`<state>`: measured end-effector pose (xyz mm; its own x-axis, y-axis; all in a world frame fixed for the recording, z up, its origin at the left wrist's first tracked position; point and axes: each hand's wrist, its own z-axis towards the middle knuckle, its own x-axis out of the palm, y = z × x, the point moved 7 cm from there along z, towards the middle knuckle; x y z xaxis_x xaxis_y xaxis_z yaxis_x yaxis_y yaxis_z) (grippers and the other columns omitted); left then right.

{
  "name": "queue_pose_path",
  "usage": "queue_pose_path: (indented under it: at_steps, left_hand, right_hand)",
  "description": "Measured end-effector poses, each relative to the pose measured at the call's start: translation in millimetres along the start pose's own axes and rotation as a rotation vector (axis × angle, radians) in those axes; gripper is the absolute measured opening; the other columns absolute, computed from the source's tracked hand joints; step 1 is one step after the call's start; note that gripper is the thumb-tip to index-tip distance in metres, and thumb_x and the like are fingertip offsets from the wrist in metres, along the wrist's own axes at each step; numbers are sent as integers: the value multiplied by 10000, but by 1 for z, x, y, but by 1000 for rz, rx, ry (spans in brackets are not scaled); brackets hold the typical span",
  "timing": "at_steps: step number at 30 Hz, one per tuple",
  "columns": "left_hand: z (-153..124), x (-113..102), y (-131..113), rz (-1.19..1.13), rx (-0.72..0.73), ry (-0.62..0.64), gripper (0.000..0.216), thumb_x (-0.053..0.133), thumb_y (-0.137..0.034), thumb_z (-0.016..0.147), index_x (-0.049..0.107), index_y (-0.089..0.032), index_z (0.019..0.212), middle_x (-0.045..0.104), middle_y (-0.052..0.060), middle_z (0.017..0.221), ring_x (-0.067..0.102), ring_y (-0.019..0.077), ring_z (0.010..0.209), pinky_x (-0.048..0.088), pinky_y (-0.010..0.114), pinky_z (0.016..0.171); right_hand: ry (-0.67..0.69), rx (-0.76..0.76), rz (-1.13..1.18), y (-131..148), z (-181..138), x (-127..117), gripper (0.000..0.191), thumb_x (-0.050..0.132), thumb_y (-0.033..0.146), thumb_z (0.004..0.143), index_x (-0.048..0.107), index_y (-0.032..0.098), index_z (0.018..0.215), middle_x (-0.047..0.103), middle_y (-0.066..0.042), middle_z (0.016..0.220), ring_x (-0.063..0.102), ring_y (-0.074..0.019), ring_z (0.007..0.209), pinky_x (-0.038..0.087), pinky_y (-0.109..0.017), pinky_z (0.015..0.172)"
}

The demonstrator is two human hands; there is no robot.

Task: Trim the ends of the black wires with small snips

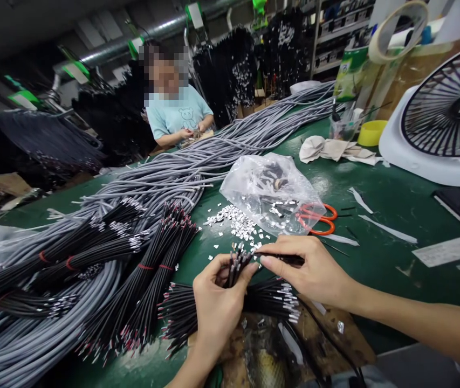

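Observation:
My left hand (218, 304) is closed around a small bundle of black wires (238, 264), their ends pointing up. My right hand (314, 269) pinches a black wire (292, 259) between thumb and fingers, its tip close to the bundle and the left fingertips. Beneath both hands lies a thicker bunch of black wires (268, 302) with pale tips at its right end. Just beyond the hands, small shiny metal pieces (235, 221) are scattered on the green table (379, 280). Whether the pinched wire carries one of these is too small to tell.
Banded black wire bundles (149, 269) and long grey cables (197, 156) cover the left and back. A clear plastic bag (268, 186) lies ahead, partly over orange-handled scissors (329, 221). A white fan (436, 124) stands right. A person (181, 118) works across the table.

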<state>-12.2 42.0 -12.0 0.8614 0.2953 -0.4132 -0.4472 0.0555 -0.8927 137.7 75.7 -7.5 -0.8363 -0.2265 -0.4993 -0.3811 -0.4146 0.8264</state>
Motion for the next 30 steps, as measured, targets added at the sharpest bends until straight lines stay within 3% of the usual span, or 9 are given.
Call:
queue_pose_path:
  at_steps: [10,14,19,25,30]
  left_hand:
    - [2,6,-3,-29,-6,137,224,571,-320,778,602,-139,648,607,-8,487,552,113,473,423,195,503]
    - [0,8,-5,35,35,135,213,617,-317,735,622,-138,619,597,-6,481,521,112,467,403,200,485]
    - [-1,9,-1,86,40,125,208,647,-330,702,647,-138,622,598,-3,498,513,116,479,394,207,476]
    - [0,9,4,102,17,123,215,655,-346,691,632,-140,631,593,-2,515,528,127,499,400,219,490]
    - [-1,7,8,128,-2,102,249,659,-374,679,616,-132,637,581,2,531,512,127,496,384,223,472]
  right_hand:
    - [-60,-15,52,2,0,-6,199,551,292,802,697,210,910,654,-14,763,574,-129,680,417,-245,612]
    - [-100,47,172,-5,0,-6,276,640,335,722,693,166,934,648,-33,745,553,-128,619,403,-229,528]
    - [-62,38,275,-4,0,2,131,615,217,725,719,145,759,618,-9,599,513,-98,531,365,-203,471]
    - [-56,10,271,-2,-1,1,151,592,102,687,717,148,759,619,4,595,512,-88,529,364,-189,473]
    - [-63,5,230,0,0,-1,135,594,142,699,716,140,755,617,-4,586,510,-95,521,367,-195,466]
